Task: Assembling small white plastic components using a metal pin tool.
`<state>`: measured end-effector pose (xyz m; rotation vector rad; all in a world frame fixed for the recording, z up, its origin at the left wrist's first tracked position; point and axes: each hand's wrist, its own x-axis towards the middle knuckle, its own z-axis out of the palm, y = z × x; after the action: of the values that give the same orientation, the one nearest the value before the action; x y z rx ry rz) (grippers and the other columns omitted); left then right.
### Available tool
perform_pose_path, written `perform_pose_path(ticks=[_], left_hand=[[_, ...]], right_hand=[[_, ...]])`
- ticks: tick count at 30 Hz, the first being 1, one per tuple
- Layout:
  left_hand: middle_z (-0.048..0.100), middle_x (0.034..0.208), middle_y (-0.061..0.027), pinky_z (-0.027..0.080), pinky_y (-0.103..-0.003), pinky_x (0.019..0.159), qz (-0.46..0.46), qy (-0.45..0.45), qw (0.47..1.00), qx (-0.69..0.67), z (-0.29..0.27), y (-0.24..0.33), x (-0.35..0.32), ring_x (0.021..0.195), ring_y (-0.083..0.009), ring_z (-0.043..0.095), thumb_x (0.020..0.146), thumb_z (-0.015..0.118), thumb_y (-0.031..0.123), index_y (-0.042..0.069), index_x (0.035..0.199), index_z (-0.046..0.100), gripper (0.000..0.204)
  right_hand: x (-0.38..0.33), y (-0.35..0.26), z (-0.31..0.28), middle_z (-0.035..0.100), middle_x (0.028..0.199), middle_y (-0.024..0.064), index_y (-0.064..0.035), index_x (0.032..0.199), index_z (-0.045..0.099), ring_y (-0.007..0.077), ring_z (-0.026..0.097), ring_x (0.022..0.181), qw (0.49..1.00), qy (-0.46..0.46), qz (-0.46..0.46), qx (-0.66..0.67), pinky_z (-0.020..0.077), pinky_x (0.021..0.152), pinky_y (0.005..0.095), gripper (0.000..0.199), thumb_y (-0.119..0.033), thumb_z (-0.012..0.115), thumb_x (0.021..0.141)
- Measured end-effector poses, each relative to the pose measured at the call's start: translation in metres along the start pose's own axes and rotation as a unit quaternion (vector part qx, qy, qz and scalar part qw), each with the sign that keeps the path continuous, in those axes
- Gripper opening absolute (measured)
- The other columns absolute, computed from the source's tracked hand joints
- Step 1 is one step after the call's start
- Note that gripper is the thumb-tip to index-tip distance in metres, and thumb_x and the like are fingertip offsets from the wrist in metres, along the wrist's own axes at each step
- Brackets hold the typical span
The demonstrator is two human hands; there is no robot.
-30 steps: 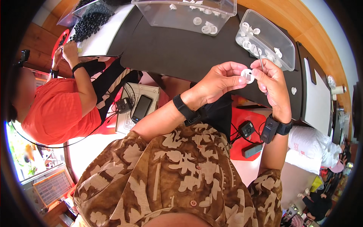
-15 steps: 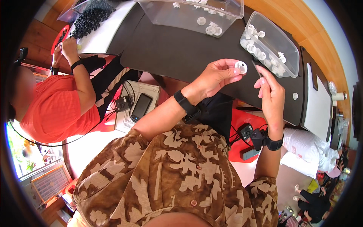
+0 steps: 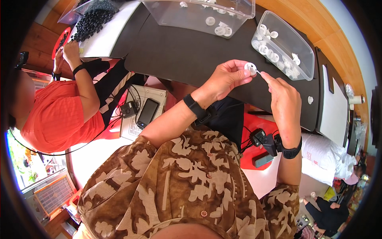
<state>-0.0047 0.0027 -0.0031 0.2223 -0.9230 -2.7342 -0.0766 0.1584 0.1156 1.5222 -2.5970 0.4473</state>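
My left hand (image 3: 225, 81) pinches a small round white plastic part (image 3: 250, 67) between thumb and fingertips, above the dark table (image 3: 191, 51). Closed around a thin, blade-like tool (image 3: 258, 72), my right hand (image 3: 285, 97) has its index finger stretched along it. The tool's tip meets the right edge of the white part; its handle is hidden in my fingers. To the right, a clear plastic bin (image 3: 308, 71) contains several similar white parts, and one loose white piece (image 3: 310, 100) lies on the table near my right hand.
A larger clear bin (image 3: 191, 22) with white parts stands at the far side. On the left, a person in red (image 3: 59, 111) works beside a heap of small black pieces (image 3: 93, 24). A phone (image 3: 148, 111) rests on a box; a red stool (image 3: 254, 123) stands below the table.
My right hand has turned, bringing the tool's tip left against the white part. My left hand has shifted slightly left, still pinching the part.
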Motion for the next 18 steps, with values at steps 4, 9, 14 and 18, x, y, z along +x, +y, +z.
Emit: perform_pose_path(ticks=[4,9,14,18], left_hand=[[0.062,0.111,-0.0114,0.053,-0.031,0.092,0.005,-0.001,1.000,0.000,-0.0004,-0.0016,0.0015,0.104,-0.0217,0.062,0.090,0.061,0.005,0.001,0.115,0.056,0.026],[0.062,0.112,-0.0107,0.052,-0.032,0.094,0.008,0.005,1.000,0.003,-0.0014,-0.0025,0.0004,0.105,-0.0217,0.062,0.090,0.061,0.006,0.002,0.115,0.056,0.026],[0.062,0.112,-0.0101,0.052,-0.032,0.094,0.011,0.003,1.000,0.004,-0.0017,-0.0034,0.0006,0.105,-0.0207,0.061,0.090,0.061,0.006,0.002,0.115,0.056,0.025],[0.062,0.112,-0.0095,0.052,-0.032,0.094,0.009,0.005,1.000,0.012,-0.0010,-0.0028,0.0004,0.105,-0.0199,0.061,0.090,0.061,0.006,0.002,0.114,0.056,0.025]], right_hand=[[0.0021,-0.0028,0.0007,0.057,0.076,0.0097,-0.0154,0.109,0.068,0.0305,0.061,0.070,0.999,-0.010,-0.004,-0.037,0.0486,0.061,0.0398,0.035,-0.001,0.053,0.081],[0.0044,-0.0050,0.0039,0.057,0.076,0.0092,-0.0158,0.110,0.068,0.0301,0.061,0.071,0.999,-0.002,-0.012,-0.049,0.0491,0.061,0.0398,0.036,0.000,0.054,0.080],[0.0055,-0.0044,0.0062,0.058,0.076,0.0091,-0.0156,0.110,0.067,0.0308,0.061,0.070,0.999,-0.007,-0.012,-0.042,0.0497,0.061,0.0401,0.036,0.000,0.055,0.080],[0.0068,-0.0048,0.0062,0.059,0.078,0.0093,-0.0151,0.110,0.067,0.0319,0.062,0.070,0.999,-0.020,-0.010,-0.045,0.0504,0.061,0.0405,0.036,0.000,0.055,0.079]])
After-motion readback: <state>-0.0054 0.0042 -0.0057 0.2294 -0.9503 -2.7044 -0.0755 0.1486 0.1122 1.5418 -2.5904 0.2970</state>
